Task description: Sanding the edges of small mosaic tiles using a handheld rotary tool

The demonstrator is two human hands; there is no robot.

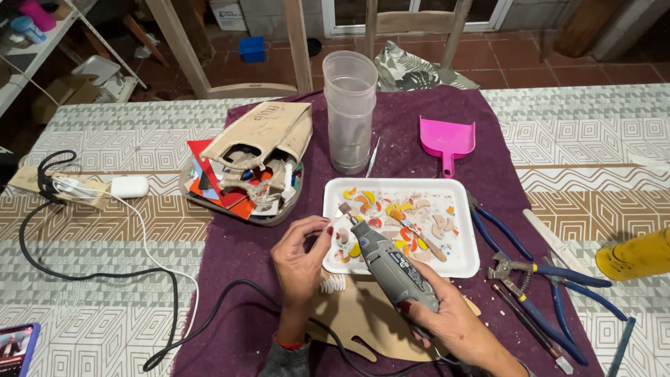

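My right hand (447, 318) grips a grey corded rotary tool (387, 262), its tip pointing up-left over the left edge of a white foam tray (467, 262). My left hand (301, 258) pinches a small piece between thumb and fingertips right at the tool's tip. In the tray lie several small orange, yellow and pale tile pieces and a small brush (419, 234). Under my hands a flat wooden cut-out shape (356, 318) rests on a purple cloth (230, 251).
Stacked clear plastic cups (349, 112) and a pink dustpan (447, 139) stand behind the tray. Blue-handled pliers and nippers (537, 272) lie to the right, near a yellow object (635, 255). A container of coloured scraps (244, 174) sits left, with cables and a white adapter (129, 186).
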